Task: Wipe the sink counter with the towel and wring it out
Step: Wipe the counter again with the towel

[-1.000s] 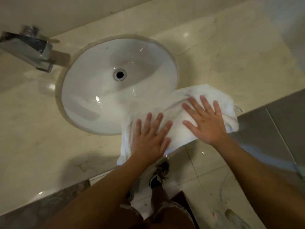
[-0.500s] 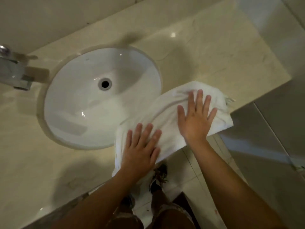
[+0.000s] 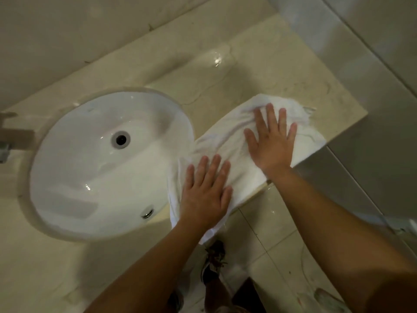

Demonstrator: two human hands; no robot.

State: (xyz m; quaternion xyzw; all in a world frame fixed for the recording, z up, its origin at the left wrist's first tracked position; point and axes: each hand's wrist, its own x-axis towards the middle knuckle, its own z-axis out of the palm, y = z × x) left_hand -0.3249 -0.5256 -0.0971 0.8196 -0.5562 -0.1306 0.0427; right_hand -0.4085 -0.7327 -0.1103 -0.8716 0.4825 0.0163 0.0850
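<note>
Towel (image 3: 228, 141) flat under left hand (image 3: 206, 195), right hand (image 3: 272, 143).

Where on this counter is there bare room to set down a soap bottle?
Bare counter lies behind the towel, between the back wall and the counter's right end; more lies left of and in front of the sink. The front right strip is crowded: left hand and right hand press the towel flat.

Bathroom: marble counter (image 3: 270, 71), undermount sink (image 3: 94, 177).

Both hands, left hand (image 3: 206, 195) and right hand (image 3: 272, 143), press flat on a white towel (image 3: 228, 141) at the tabletop's (image 3: 259, 71) front edge, beside the sink (image 3: 94, 168).
</note>
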